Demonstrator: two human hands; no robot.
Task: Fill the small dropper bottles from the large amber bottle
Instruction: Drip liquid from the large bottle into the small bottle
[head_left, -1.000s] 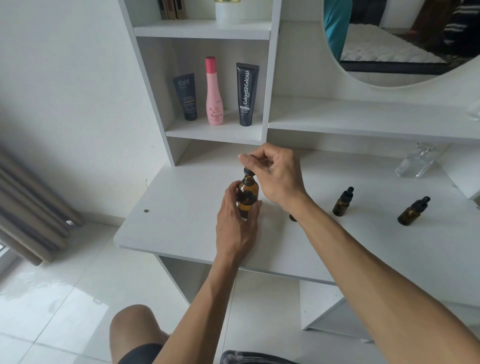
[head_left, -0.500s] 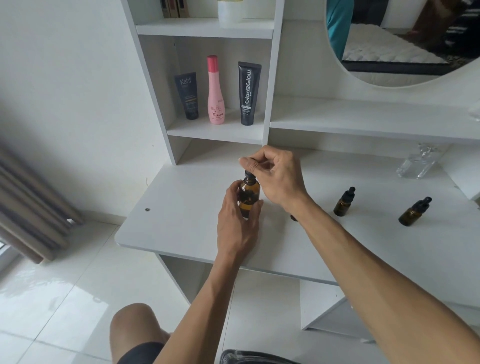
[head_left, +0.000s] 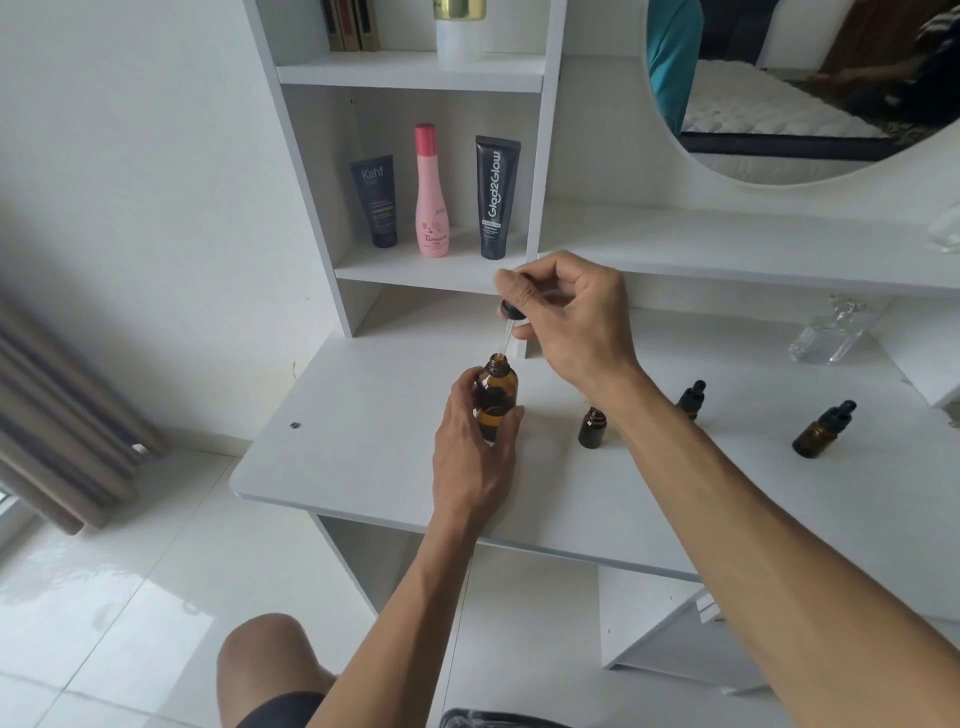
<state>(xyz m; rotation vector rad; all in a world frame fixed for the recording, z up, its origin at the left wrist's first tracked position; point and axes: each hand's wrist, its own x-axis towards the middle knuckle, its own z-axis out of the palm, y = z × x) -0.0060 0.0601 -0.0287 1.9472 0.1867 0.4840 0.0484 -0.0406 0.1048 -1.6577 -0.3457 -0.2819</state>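
Centre frame: our left hand (head_left: 475, 457) grips large amber bottle (head_left: 497, 402) | right hand (head_left: 566, 317) pinches dropper (head_left: 506, 327) above its mouth | open small bottle (head_left: 592, 427) awaits; two capped bottles (head_left: 691, 399) (head_left: 823, 428) untouched.

White desk (head_left: 363, 457), large amber bottle (head_left: 497, 400), three small dropper bottles, one uncapped (head_left: 592, 427), clear glass bottle (head_left: 831, 332)

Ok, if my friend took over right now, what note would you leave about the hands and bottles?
Left hand grips the large amber bottle, open, upright on the desk.
Right hand pinches the dropper, its glass tip at the bottle's mouth.
One small bottle stands uncapped beside it; two capped dropper bottles stand further right.
Done: big bottle opened, dropper lifted.
Left: filling the small bottles; I can't tell their fill levels.
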